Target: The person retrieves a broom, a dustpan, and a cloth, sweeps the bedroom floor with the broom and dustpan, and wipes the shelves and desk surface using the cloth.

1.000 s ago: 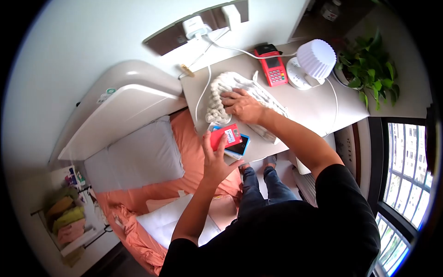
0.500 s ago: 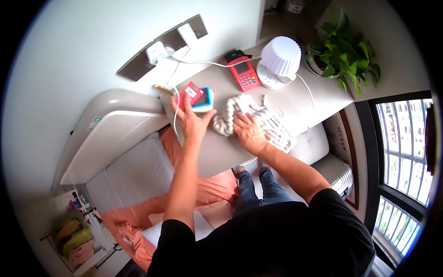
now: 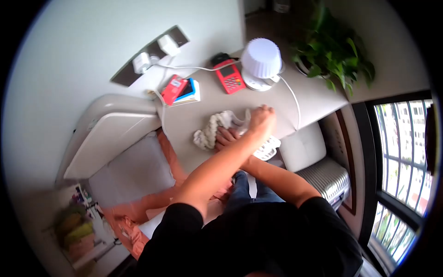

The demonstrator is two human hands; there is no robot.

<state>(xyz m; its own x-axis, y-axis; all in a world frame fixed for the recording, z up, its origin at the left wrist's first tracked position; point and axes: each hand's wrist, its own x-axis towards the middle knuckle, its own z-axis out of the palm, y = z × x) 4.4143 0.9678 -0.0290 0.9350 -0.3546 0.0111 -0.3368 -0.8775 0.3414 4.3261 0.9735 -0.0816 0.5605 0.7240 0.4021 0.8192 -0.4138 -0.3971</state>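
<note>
A white chunky knitted item (image 3: 206, 132) lies bunched near the front edge of the desk. My left hand (image 3: 263, 121) reaches across my right forearm and is closed on the item's far right part. Flat on the middle of the knit rests my right hand (image 3: 226, 137), its fingers apart and partly hidden by my left forearm. At the desk's back left, a red box (image 3: 174, 89) leans over a blue-edged phone (image 3: 189, 89) on a white stack (image 3: 196, 96). Neither hand touches these.
A red card terminal (image 3: 230, 78) and a white ribbed lamp (image 3: 261, 58) stand at the back of the desk (image 3: 314, 99). Beyond is a potted plant (image 3: 337, 57). White cables run from the wall socket strip (image 3: 127, 75). A bed (image 3: 134, 173) is at left, a suitcase (image 3: 325, 179) at right.
My left hand has left the red box at the back left, crossed over my right arm and closed on the knit. The knit has bunched up under my right hand. The view has shifted.
</note>
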